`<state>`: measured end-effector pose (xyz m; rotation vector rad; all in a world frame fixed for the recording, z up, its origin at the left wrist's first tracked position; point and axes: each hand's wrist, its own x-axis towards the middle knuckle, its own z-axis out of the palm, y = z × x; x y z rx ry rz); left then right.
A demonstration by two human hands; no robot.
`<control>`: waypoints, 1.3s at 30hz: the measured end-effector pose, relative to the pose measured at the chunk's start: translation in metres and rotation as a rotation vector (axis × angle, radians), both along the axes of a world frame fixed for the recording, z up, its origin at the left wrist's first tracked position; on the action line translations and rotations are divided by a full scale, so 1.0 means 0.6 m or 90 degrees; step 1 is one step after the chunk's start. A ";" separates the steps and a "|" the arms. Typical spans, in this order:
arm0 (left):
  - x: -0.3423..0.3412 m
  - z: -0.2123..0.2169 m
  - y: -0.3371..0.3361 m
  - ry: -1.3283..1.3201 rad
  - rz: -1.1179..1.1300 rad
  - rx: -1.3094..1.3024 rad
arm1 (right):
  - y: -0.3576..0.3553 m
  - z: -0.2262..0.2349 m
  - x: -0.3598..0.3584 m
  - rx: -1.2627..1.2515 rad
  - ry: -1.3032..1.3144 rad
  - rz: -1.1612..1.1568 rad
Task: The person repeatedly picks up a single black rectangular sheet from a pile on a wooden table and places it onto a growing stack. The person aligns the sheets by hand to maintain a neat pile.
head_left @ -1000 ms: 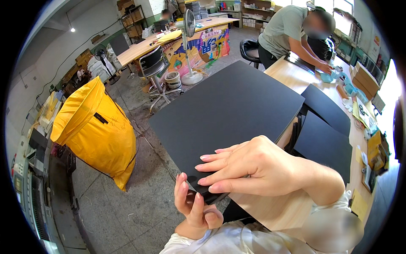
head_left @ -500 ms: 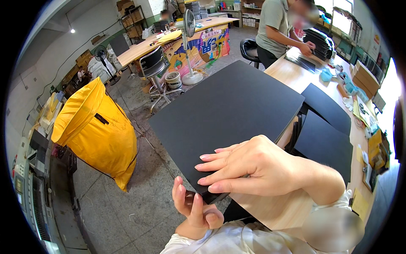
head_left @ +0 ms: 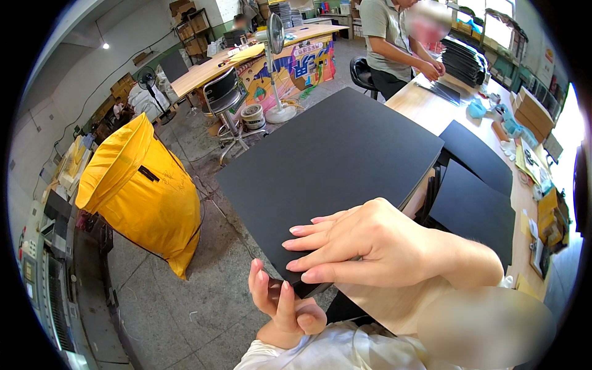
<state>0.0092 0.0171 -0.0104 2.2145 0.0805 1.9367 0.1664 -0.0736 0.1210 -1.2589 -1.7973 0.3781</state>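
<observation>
A large black board [head_left: 339, 160] with a smooth matte face lies in front of me at the table's left edge, its near corner pointing at me. My right hand [head_left: 370, 243] lies palm down on it near that corner, fingers stretched out and slightly apart. Just below the corner, my left hand [head_left: 287, 308] is turned up with loosely bent, separated fingers beside the edge. Whether its fingers touch the edge I cannot tell. More black boards [head_left: 475, 209] lie to the right, overlapping one another on the wooden table [head_left: 410, 102].
A tall yellow bag [head_left: 145, 197] stands on the floor to the left. Beyond are an office chair [head_left: 223, 95], a bucket [head_left: 253, 117] and a standing fan [head_left: 275, 37]. Across the table a co-worker [head_left: 385, 49] handles items beside a black stack [head_left: 462, 61]. Cardboard boxes [head_left: 531, 114] line the right side.
My hands and the large board stay almost where they were. The co-worker has shifted a little to the left, with both hands now drawn together away from the black stack.
</observation>
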 end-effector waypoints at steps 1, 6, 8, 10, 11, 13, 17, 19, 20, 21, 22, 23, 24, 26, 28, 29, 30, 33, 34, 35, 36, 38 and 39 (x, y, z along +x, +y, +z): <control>0.001 -0.001 0.000 -0.003 -0.001 0.002 | -0.001 0.000 0.001 0.000 -0.002 -0.001; 0.007 -0.003 -0.003 -0.045 -0.002 -0.013 | -0.001 -0.003 0.001 0.004 -0.008 -0.003; 0.019 -0.009 -0.005 -0.124 -0.048 -0.048 | -0.002 -0.003 0.000 0.005 -0.004 -0.001; 0.003 -0.002 -0.008 -0.051 -0.015 -0.052 | -0.003 -0.004 -0.002 0.010 -0.004 -0.001; -0.003 0.002 -0.008 -0.016 0.001 -0.054 | -0.003 -0.004 -0.002 0.015 -0.007 -0.001; -0.006 0.007 -0.009 -0.001 0.006 -0.058 | -0.003 -0.005 -0.004 0.030 -0.026 0.008; -0.007 0.023 -0.011 0.017 0.016 -0.066 | -0.010 -0.016 0.009 0.167 -0.143 -0.019; -0.014 0.039 -0.007 0.023 0.007 -0.061 | -0.009 -0.009 0.010 0.274 -0.358 -0.152; -0.013 0.053 -0.008 0.031 0.004 -0.054 | -0.004 -0.026 0.014 0.317 -0.395 -0.235; -0.007 0.061 -0.008 0.023 -0.001 -0.040 | -0.014 -0.023 0.019 0.259 -0.344 -0.197; 0.004 0.072 -0.013 -0.004 0.004 -0.020 | -0.015 -0.023 0.023 0.360 -0.383 -0.237; 0.012 0.077 -0.037 -0.038 0.034 -0.072 | -0.030 -0.025 0.034 0.461 -0.427 -0.271; 0.021 0.075 -0.046 -0.108 -0.008 -0.047 | -0.066 -0.008 0.039 0.503 -0.385 -0.285; 0.024 0.057 -0.062 -0.170 -0.078 -0.005 | -0.157 0.033 0.038 0.552 -0.280 -0.323; 0.024 0.027 -0.097 -0.157 -0.155 0.034 | -0.272 0.049 0.025 0.617 -0.038 -0.463; 0.031 0.016 -0.124 -0.064 -0.237 0.033 | -0.322 0.039 0.016 0.666 0.159 -0.520; 0.037 0.006 -0.155 0.029 -0.317 0.037 | -0.380 0.025 0.010 0.733 0.332 -0.567; 0.073 -0.009 -0.275 0.260 -0.621 0.063 | -0.625 -0.058 -0.018 0.720 0.398 -0.865; 0.082 -0.016 -0.319 0.352 -0.685 0.084 | -0.689 -0.083 -0.030 0.705 0.449 -0.918; 0.089 -0.031 -0.360 0.441 -0.752 0.104 | -0.722 -0.085 -0.061 0.750 0.594 -0.868; 0.091 -0.052 -0.405 0.464 -0.784 0.142 | -0.780 -0.103 -0.094 0.755 0.540 -0.959; 0.095 -0.095 -0.482 0.514 -0.837 0.223 | -0.869 -0.133 -0.158 0.740 0.358 -1.105; 0.093 -0.110 -0.506 0.530 -0.831 0.258 | -0.886 -0.142 -0.181 0.715 0.239 -1.150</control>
